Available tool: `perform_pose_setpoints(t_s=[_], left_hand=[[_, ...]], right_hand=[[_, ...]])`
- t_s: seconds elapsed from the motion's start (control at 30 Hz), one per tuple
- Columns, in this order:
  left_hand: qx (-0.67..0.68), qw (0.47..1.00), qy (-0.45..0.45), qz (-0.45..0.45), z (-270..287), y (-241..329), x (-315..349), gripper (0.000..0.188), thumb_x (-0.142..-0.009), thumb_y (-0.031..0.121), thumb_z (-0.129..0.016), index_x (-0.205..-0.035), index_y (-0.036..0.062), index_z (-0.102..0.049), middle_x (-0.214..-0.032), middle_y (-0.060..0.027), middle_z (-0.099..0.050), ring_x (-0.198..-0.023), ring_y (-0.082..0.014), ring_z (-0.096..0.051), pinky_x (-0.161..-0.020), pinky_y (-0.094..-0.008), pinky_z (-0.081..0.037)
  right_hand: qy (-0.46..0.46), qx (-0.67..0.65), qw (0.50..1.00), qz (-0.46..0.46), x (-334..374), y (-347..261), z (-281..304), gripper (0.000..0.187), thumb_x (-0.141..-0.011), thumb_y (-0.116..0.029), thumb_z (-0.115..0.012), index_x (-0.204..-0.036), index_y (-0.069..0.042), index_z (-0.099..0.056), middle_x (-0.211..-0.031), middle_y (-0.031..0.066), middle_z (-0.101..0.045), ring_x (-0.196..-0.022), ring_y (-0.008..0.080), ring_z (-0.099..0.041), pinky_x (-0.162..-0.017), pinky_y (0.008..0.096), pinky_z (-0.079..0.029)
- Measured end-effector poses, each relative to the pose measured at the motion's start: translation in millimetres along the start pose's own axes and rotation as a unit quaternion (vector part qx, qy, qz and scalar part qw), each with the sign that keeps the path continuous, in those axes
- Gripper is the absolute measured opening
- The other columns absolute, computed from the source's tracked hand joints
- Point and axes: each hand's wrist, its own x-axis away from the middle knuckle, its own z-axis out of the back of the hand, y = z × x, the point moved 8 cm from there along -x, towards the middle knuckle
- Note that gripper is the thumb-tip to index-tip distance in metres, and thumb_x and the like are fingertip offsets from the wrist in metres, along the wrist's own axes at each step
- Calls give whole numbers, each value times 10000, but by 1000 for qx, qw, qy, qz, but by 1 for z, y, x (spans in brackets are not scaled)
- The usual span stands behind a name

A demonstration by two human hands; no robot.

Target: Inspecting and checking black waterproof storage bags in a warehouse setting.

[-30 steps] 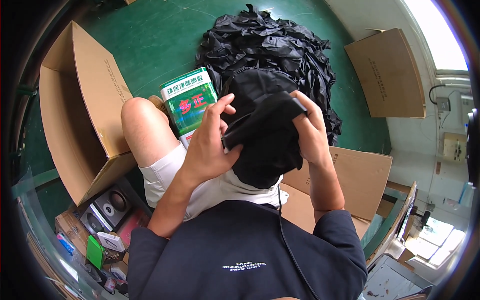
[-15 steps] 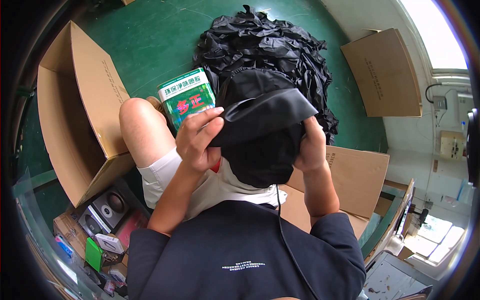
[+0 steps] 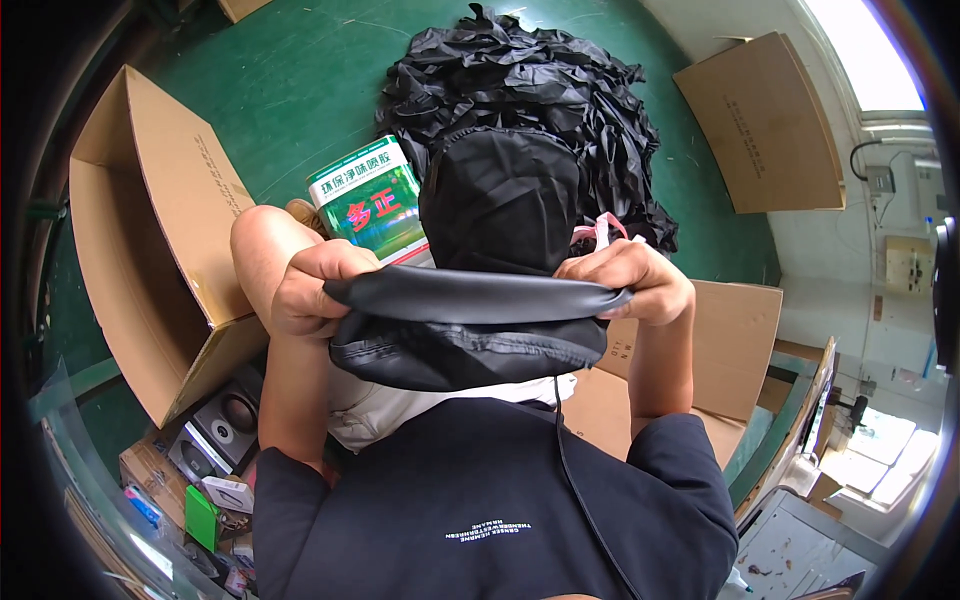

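Black strip (image 3: 480,298), near centre, drawn out between left hand (image 3: 322,287) and right hand (image 3: 640,280), each pinching one end; some fingertips hidden. Far: heaped black material (image 3: 510,75), partly covered by black cloth (image 3: 505,200). Left: green tin (image 3: 370,205), near end obscured.

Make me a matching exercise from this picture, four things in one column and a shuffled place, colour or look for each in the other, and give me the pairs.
Things
1. rectangular tin
2. smooth black band
3. open cardboard box
4. heap of black fabric

Descriptions
A. crumpled, at the top of the picture
B. mostly green, with a white band
C. held between the left hand and right hand
D. brown, at the picture's left side

Pairs: 1-B, 2-C, 3-D, 4-A
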Motion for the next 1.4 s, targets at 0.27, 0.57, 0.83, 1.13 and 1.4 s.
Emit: perform_pose_setpoints(t_s=[0.27,0.57,0.83,1.13,1.4], left_hand=[[94,969,222,-52,27,-37,0,394,-882,291,-667,-1054,-60,-615,-916,-137,-701,-742,-204,-679,-700,-317,-556],[163,965,185,-92,24,-63,-5,660,-791,244,-641,-1330,-82,-444,-1224,-203,-600,-1074,-292,-626,-983,-388,-469],[263,928,222,-140,30,-63,-17,626,-928,403,-520,-1376,-22,-419,-1329,-194,-540,-1209,-333,-544,-1072,-471,-392],[185,943,196,-195,25,-53,-10,631,-843,374,-567,-1299,-58,-501,-1230,-203,-606,-1150,-316,-589,-1051,-420,-413],[179,940,251,-144,39,-68,-2,629,-838,386,-565,-1286,-52,-506,-1218,-201,-611,-1115,-313,-605,-1022,-421,-439]], right_hand=[[182,-377,890,184,40,48,25,297,-905,-175,-629,-976,112,-658,-966,236,-682,-885,295,-682,-811,403,-540],[242,-248,935,76,64,60,36,271,-785,-38,-672,-990,125,-601,-930,170,-681,-785,207,-665,-750,306,-522],[270,-368,885,-89,86,100,39,331,-735,34,-716,-1047,70,-612,-922,103,-689,-818,152,-669,-778,264,-528],[338,-439,832,24,89,110,19,401,-826,-74,-520,-1193,84,-485,-984,136,-630,-948,237,-626,-895,353,-473],[263,-405,876,-20,95,121,-3,863,-629,-42,-831,-1375,75,-413,-1340,187,-543,-1209,277,-557,-1042,411,-417]])
